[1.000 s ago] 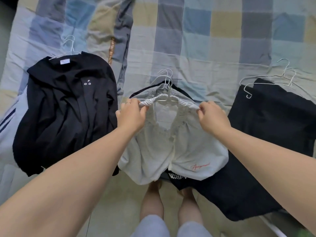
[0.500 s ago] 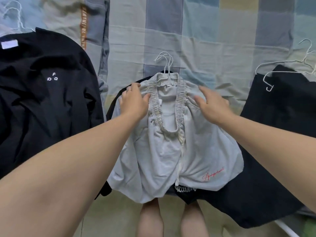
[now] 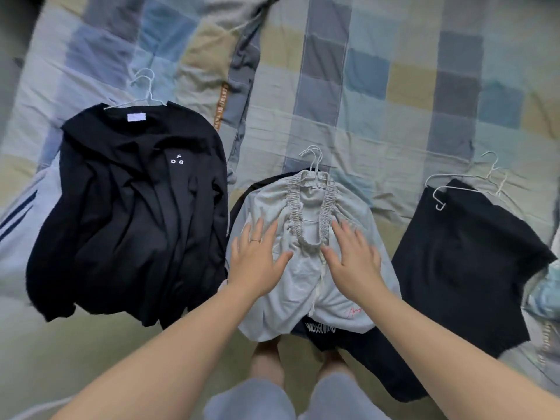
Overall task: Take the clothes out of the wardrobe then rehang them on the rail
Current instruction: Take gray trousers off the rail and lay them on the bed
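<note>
Item: pale grey drawstring shorts (image 3: 303,268), threaded on white wire hangers (image 3: 312,160), laid at frame centre on the checked bedspread (image 3: 394,86). Left hand (image 3: 257,259) and right hand (image 3: 354,262) are pressed flat, fingers spread, nothing grasped. Soft, light, limp; best lifted by the hanger hooks.

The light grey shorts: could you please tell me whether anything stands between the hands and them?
Nothing visible does. The left hand and right hand both lie open on the light grey shorts, either side of the waistband. The rail is out of view, so that path cannot be judged.
</note>
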